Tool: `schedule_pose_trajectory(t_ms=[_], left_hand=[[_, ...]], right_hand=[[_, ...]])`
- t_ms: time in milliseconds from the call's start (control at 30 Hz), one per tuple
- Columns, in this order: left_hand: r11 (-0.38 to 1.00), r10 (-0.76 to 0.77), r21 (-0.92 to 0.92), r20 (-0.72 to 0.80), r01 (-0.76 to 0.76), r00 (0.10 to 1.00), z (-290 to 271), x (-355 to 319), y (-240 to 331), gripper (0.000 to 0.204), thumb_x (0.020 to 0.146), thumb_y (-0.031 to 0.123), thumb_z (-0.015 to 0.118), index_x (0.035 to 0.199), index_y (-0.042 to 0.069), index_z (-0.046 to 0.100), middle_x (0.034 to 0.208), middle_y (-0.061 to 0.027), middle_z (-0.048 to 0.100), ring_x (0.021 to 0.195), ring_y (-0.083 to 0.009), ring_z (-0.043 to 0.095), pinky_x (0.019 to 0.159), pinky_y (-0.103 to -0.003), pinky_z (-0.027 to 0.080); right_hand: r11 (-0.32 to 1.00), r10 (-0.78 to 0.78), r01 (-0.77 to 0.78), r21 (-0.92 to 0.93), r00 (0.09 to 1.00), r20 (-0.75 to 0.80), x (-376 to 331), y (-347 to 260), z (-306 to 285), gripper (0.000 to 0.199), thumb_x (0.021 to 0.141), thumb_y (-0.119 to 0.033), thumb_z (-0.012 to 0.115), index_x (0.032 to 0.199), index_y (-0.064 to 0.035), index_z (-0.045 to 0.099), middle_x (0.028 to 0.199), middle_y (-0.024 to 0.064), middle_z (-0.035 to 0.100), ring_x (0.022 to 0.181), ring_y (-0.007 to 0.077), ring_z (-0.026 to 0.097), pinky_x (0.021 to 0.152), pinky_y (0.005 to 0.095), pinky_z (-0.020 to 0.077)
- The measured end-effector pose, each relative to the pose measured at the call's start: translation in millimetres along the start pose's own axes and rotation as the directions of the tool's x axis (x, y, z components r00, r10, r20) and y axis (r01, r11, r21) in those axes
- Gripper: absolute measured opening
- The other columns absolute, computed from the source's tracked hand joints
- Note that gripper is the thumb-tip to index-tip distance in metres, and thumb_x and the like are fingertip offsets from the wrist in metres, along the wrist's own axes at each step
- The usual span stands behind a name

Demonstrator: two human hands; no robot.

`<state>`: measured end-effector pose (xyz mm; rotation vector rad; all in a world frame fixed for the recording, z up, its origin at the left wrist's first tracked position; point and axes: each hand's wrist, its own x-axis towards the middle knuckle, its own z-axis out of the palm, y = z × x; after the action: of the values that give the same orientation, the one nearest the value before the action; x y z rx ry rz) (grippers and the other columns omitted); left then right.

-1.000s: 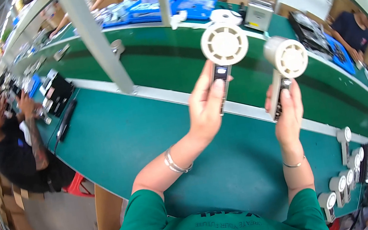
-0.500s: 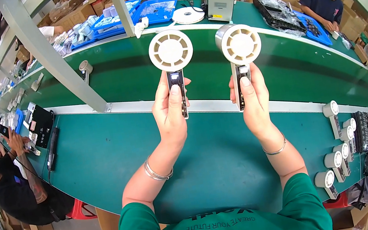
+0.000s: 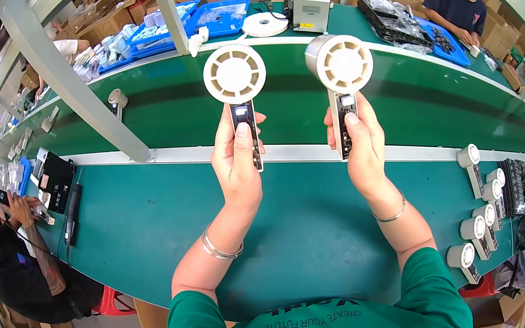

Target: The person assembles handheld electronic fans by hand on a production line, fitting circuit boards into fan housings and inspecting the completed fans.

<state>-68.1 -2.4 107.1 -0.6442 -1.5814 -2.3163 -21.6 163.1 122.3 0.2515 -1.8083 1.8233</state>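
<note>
Both hands are raised above the green workbench; the left hand grips one cream handheld fan upright by its handle, the right hand clasps a second fan beside it. Either fan could slip, held only by its slim handle; finished fans lie right of the right hand.

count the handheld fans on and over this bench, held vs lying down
Held up in the hands: 2, one in the left hand as the left fan, one in the right hand as the right fan
Lying on the green bench at the right: 5, as the row of fans
Total: 7
</note>
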Motion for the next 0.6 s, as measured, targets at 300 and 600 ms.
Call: schedule_pose_trajectory(t_ms=[300, 600], left_hand=[[1.0, 0.009, -0.006, 0.008, -0.009, 1.0, 0.1, 1.1, -0.3, 0.035, 0.098, 0.026, 0.043, 0.118, -0.002, 0.05, 0.096, -0.0082, 0.059, 0.069, -0.0047, 0.048, 0.055, -0.018, 0.043], [0.999, -0.035, -0.024, -0.016, 0.034, 0.999, 2.1, -2.1, 0.7, 0.038, 0.098, 0.025, 0.044, 0.126, -0.001, 0.048, 0.096, -0.0079, 0.059, 0.07, -0.0048, 0.049, 0.055, -0.019, 0.044]], right_hand=[[0.997, 0.082, -0.082, -0.013, 0.997, -0.009, 1.3, 2.9, 1.8, 0.043, 0.094, -0.016, 0.031, 0.132, 0.0022, 0.038, 0.084, 0.0056, 0.055, 0.062, 0.0078, 0.048, 0.054, 0.0213, 0.0418], [0.998, 0.061, -0.061, -0.01, 0.998, 0.013, 0.2, 1.0, 1.1, 0.045, 0.091, -0.019, 0.032, 0.13, 0.0023, 0.038, 0.085, 0.0062, 0.055, 0.062, 0.0083, 0.049, 0.054, 0.0217, 0.0421]])
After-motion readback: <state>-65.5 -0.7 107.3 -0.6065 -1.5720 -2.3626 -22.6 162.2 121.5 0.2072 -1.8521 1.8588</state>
